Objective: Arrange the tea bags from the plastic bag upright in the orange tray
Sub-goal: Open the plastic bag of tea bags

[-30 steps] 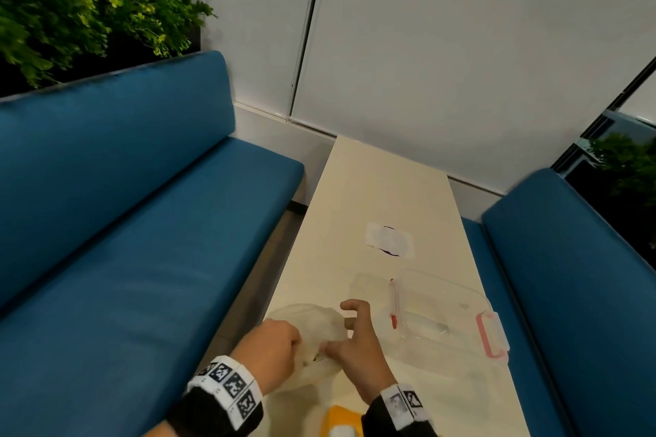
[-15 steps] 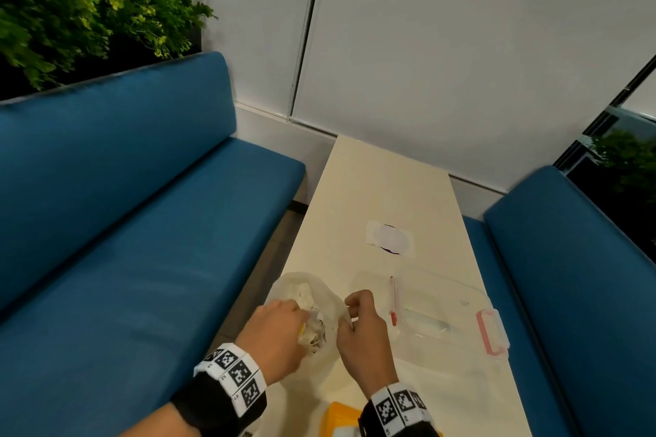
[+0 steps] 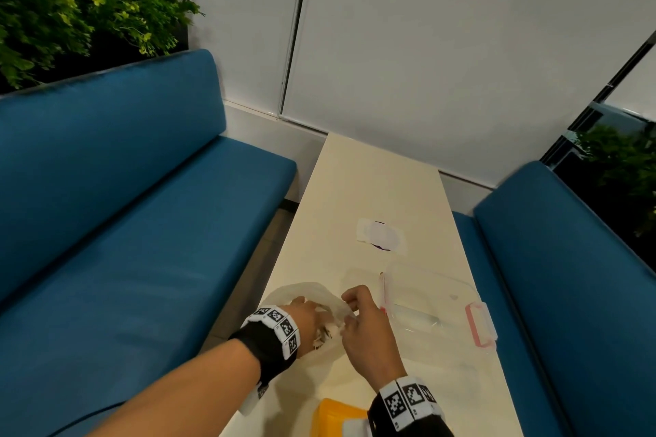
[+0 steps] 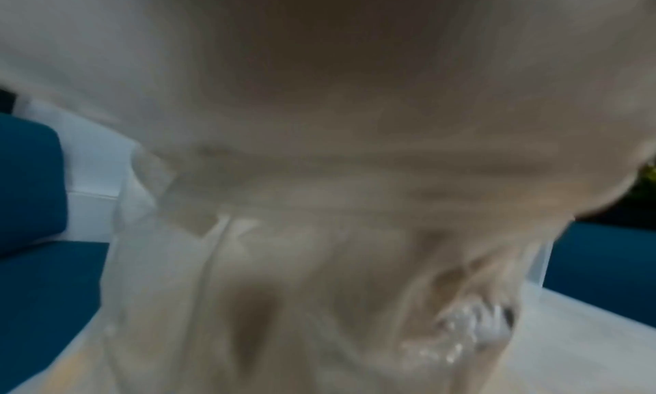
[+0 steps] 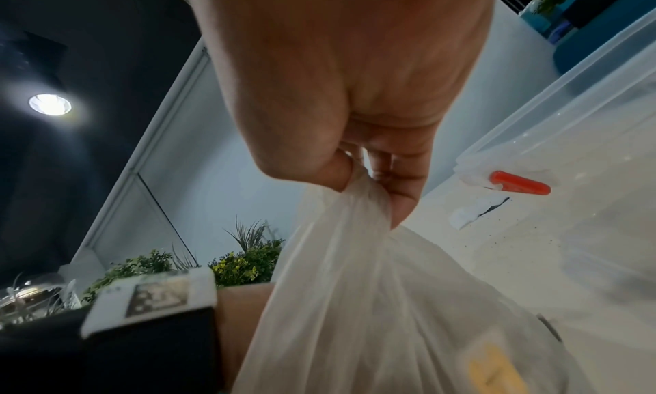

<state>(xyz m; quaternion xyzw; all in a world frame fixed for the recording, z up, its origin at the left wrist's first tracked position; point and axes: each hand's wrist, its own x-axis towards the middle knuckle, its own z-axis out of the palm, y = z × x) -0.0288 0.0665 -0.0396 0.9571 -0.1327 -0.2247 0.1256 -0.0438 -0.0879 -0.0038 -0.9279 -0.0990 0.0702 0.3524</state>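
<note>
A thin white plastic bag point(image 3: 319, 291) lies on the cream table point(image 3: 372, 188), its mouth held wide. My right hand point(image 3: 349, 305) pinches the bag's rim point(image 5: 365, 198) between thumb and fingers and holds it up. My left hand point(image 3: 312, 319) reaches into the mouth; its fingers are hidden by the plastic. Small tea bags point(image 3: 324, 335) show beside that hand inside the bag. The left wrist view is blurred plastic with a pale crinkled lump point(image 4: 472, 333). Only a corner of the orange tray point(image 3: 337, 419) shows at the bottom edge, near my right wrist.
A clear plastic box point(image 3: 429, 305) with pink latches point(image 3: 477, 325) stands just right of my right hand. A white paper patch point(image 3: 381, 236) lies farther up the table. Blue benches point(image 3: 142, 241) run along both long sides.
The bag has been pulled open. My left hand let go of its edge and went into the mouth, while my right hand lifted the rim.
</note>
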